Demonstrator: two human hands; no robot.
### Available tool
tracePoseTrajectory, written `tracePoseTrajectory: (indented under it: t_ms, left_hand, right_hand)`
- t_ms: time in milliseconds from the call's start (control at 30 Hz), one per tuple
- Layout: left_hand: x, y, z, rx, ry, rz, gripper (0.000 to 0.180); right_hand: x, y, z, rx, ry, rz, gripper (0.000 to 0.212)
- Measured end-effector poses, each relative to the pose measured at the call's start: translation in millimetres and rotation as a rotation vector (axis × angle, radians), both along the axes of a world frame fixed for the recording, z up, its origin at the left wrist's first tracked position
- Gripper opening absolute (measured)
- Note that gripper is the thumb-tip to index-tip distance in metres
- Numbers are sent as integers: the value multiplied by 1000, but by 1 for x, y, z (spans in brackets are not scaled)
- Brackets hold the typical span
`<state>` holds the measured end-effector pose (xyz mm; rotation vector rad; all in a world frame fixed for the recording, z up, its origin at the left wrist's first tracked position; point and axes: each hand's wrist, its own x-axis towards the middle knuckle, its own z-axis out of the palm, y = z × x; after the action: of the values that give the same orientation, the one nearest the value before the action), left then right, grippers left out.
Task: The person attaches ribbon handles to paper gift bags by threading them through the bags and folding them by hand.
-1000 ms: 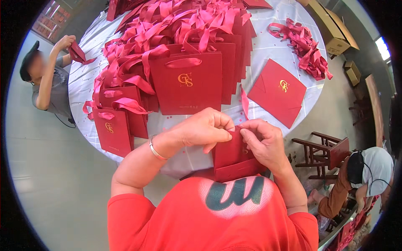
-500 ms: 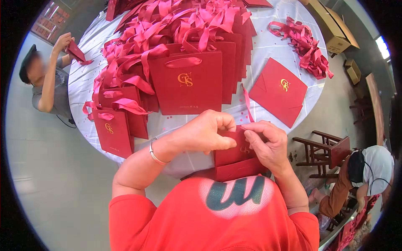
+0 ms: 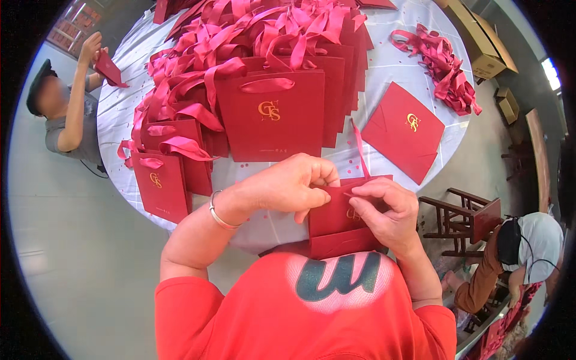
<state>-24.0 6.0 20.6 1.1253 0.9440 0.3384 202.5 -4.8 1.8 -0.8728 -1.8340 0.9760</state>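
Observation:
Close to my chest lies a dark red paper gift bag [image 3: 336, 221], with its folded bottom toward me. My left hand [image 3: 294, 187] is closed at the bag's upper edge, thumb in front and curled fingers partly hidden at the opening. My right hand [image 3: 387, 210] pinches with thumb and forefinger at the same edge; a small pink bit, seemingly a ribbon end, shows at the fingertips. A pink ribbon [image 3: 360, 150] runs up from the bag's top onto the cloth. Right of it lies a flat stack of red bags [image 3: 403, 132].
Many standing bags with ribbon handles [image 3: 270, 117] fill the round table with its white cloth [image 3: 240, 174]. A ribbon heap [image 3: 437, 69] lies at far right. One person [image 3: 72, 123] handles a red bag at left; another [image 3: 534, 252] bends at right, near a wooden stool [image 3: 474, 219].
My right hand has shifted slightly right and down along the bag's edge. My left hand has moved slightly left and up. The person at left has lowered one hand toward the bag.

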Motion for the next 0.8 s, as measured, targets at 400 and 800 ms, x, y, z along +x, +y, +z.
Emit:
tracePoseTrajectory:
  t_ms: [400, 800]
  left_hand:
    - [-4, 1, 2, -8, 5, -31, 18]
    - [1, -6, 10, 21, 54, 9, 16]
  right_hand:
    - [-8, -3, -2, 247, -76, 24, 17]
    - [-17, -8, 12, 328, -221, -6, 14]
